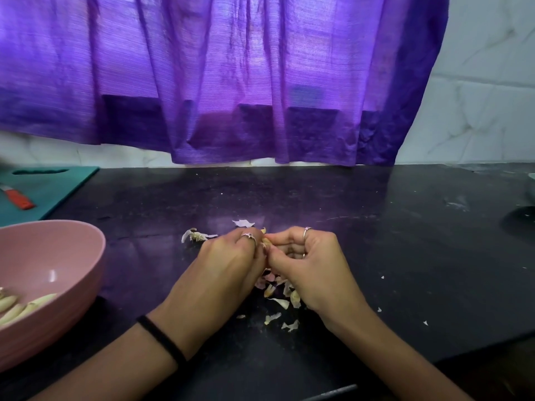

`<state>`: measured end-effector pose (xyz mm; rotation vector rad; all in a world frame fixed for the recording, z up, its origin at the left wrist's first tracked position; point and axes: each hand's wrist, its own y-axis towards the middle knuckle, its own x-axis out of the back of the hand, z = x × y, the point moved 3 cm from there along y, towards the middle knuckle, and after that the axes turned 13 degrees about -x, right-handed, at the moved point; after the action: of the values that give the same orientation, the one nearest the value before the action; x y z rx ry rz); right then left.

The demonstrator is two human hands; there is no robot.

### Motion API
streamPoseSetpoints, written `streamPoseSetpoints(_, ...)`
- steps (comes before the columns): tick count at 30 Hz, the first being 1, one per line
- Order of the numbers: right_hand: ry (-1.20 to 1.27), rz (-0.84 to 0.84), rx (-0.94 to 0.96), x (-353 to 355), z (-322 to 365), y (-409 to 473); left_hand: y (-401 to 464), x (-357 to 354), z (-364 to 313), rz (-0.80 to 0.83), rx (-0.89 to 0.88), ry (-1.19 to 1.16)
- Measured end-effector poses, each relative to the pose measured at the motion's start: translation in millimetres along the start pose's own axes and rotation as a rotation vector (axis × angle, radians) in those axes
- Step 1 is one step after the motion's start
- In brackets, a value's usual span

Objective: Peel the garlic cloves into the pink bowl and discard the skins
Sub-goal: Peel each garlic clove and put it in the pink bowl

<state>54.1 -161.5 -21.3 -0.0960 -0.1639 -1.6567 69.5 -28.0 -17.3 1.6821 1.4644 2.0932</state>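
My left hand (pixel 228 264) and my right hand (pixel 309 264) meet over the middle of the black counter, both pinching one small garlic clove (pixel 265 241) between their fingertips. Most of the clove is hidden by my fingers. Loose garlic skins (pixel 282 296) lie in a heap under and just behind my hands, and a few more skins (pixel 197 235) sit further back to the left. The pink bowl (pixel 72 273) stands at the left edge and holds several peeled cloves (pixel 17 308).
A teal cutting board (pixel 49 192) with a red-handled knife (pixel 17 198) lies at the back left. A purple curtain (pixel 231 82) hangs over the counter's back edge. A dark round object (pixel 521 224) sits at the far right. The black counter (pixel 405 241) carries small skin flecks.
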Motion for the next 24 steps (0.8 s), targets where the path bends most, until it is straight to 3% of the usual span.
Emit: streamPoseSetpoints(24,0.007,-0.010,-0.014,-1.9,-0.1,2.2,-0.8,-4.6,-0.6,-0.047,0.119,-0.114)
